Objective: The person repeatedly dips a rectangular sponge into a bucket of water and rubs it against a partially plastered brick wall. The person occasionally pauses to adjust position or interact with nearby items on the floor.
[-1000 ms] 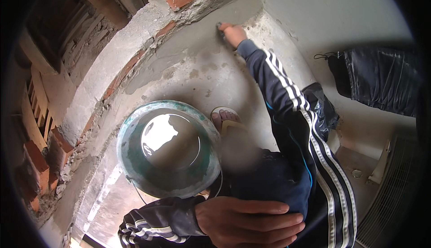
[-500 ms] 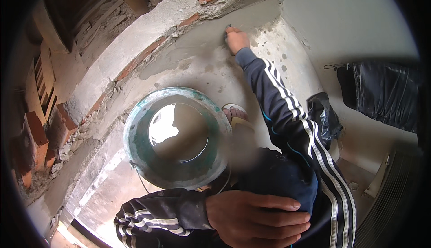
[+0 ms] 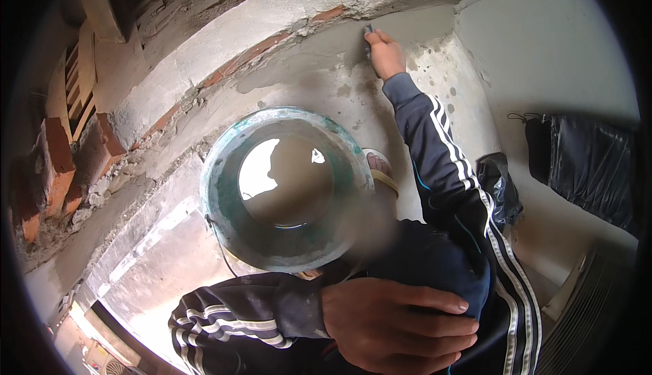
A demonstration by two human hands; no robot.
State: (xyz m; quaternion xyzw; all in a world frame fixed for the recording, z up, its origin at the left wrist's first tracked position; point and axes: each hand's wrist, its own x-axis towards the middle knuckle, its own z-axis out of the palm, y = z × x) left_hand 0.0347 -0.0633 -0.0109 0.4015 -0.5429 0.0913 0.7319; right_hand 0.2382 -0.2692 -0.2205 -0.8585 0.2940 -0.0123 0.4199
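Note:
My right hand point(image 3: 388, 57) is closed round a narrow, dark grey tool point(image 3: 369, 39), seen almost edge-on, perhaps a trowel. That arm reaches far out, and the tool is at a band of smooth grey plaster point(image 3: 418, 27); whether it touches is unclear. Across my dark blue trouser knee point(image 3: 441, 253) lies my left hand point(image 3: 401, 321), palm down with fingers stretched out, holding nothing. A worn green bucket point(image 3: 224, 222) stands between my arms, with murky, reflecting water point(image 3: 292, 198) inside and a thin wire handle point(image 3: 221, 249) hanging down.
Broken masonry with exposed brick point(image 3: 246, 59) runs along the far left. Loose bricks point(image 3: 58, 164) and a wooden slatted piece point(image 3: 81, 80) lie beyond it. Right of my arm are a black plastic bag point(image 3: 499, 185) and a black covered object point(image 3: 591, 168). My sandalled foot point(image 3: 380, 168) is beside the bucket.
The whole view has shifted, carrying the bucket and wall rightward in the picture. My right hand stays at the plaster with more of its tool showing. The left hand still rests on the knee.

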